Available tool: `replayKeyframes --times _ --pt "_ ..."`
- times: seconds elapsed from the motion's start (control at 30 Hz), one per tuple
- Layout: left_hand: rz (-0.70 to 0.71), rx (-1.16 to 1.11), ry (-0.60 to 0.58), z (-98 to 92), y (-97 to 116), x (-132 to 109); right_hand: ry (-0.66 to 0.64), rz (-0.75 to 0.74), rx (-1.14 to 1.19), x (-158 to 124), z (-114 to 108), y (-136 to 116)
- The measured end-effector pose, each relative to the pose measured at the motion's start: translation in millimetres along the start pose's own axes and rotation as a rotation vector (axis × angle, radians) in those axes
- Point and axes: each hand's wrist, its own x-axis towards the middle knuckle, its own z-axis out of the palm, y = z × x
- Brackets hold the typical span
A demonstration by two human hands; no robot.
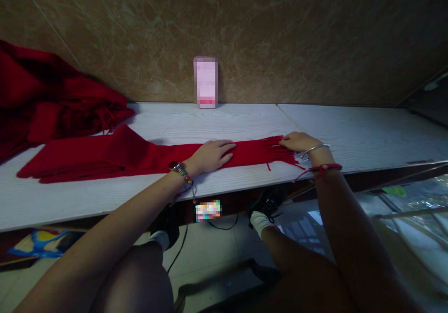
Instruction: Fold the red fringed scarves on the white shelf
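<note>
A long red scarf [248, 153] lies along the white wood-grained counter [315, 121], its fringe spread at the right end. Its left part is folded in layers, with a raised fold near the middle of that part. My left hand [212, 156] rests flat on the scarf, fingers apart and pointing right. At the fringe, my right hand [297, 141] has its fingers closed at the upper strands, seemingly pinching them.
A heap of red cloth [59, 98] sits at the back left against the brown marbled wall [280, 38]. A phone [206, 82] leans upright on that wall. Below the counter edge are feet, cables and, at right, clear plastic [413, 210].
</note>
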Motion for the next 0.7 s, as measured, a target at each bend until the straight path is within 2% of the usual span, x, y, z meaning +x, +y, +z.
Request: replayKeyframes --times 0.1,0.23,0.3,0.37,0.47,0.57,0.7 --pt "0.000 -0.001 -0.001 -0.3 0.2 0.1 0.057 0.019 -0.025 0.1 2.8 12.8" --pt "-0.011 -0.010 -0.008 -2.0 1.3 0.5 0.148 -0.075 0.106 -9.2 -3.1 13.4" --pt "-0.009 -0.011 -0.010 -2.7 1.5 0.5 0.068 -0.114 0.289 -15.3 -6.7 4.2" --pt "-0.005 -0.005 -0.008 -3.0 1.4 0.3 -0.072 -0.139 0.481 -19.1 -7.6 -7.5" --pt "-0.006 0.008 -0.008 -2.9 1.3 -0.2 -0.221 -0.143 0.611 -18.5 -3.7 -19.7" --pt "-0.011 0.015 -0.008 -3.1 1.5 -0.6 -0.249 -0.104 0.627 -13.6 1.7 -18.3" --pt "-0.009 0.014 -0.014 -4.1 2.1 -0.8 -0.212 -0.071 0.602 -8.7 4.2 -2.4"
